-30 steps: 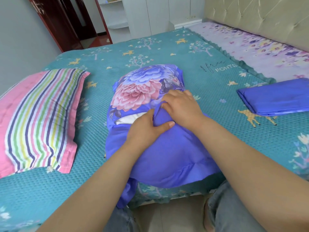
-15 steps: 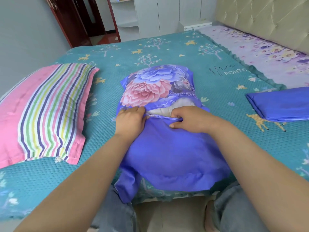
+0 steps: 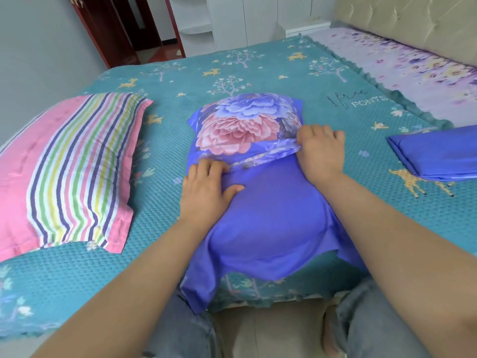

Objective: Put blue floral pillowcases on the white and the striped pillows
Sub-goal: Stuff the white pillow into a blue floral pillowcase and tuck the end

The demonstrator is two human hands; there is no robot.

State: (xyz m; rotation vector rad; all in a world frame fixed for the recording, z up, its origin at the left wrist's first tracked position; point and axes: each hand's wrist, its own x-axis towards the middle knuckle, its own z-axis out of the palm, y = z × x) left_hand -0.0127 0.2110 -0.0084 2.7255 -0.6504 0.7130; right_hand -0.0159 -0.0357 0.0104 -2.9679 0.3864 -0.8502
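A pillow inside a blue floral pillowcase (image 3: 268, 213) lies on the bed in front of me, its printed flower half at the far end. The white pillow is fully covered. My left hand (image 3: 206, 187) rests on the plain blue half with its fingertips curled at the flap seam. My right hand (image 3: 320, 151) grips the floral flap edge at the case's right side. The striped pillow (image 3: 69, 166), pink with coloured stripes, lies bare on the left. A second blue pillowcase (image 3: 438, 156) lies folded at the right.
A teal bedspread (image 3: 258, 71) with trees and deer covers the bed. A lilac floral sheet (image 3: 413, 65) and a padded headboard run along the right. White cabinets and a dark red door frame stand beyond the bed. My knees in jeans touch the bed's near edge.
The gap that showed white pillow has closed: the floral flap now lies over the plain blue half. My right hand moved right and away along the seam; my left stayed at the left.
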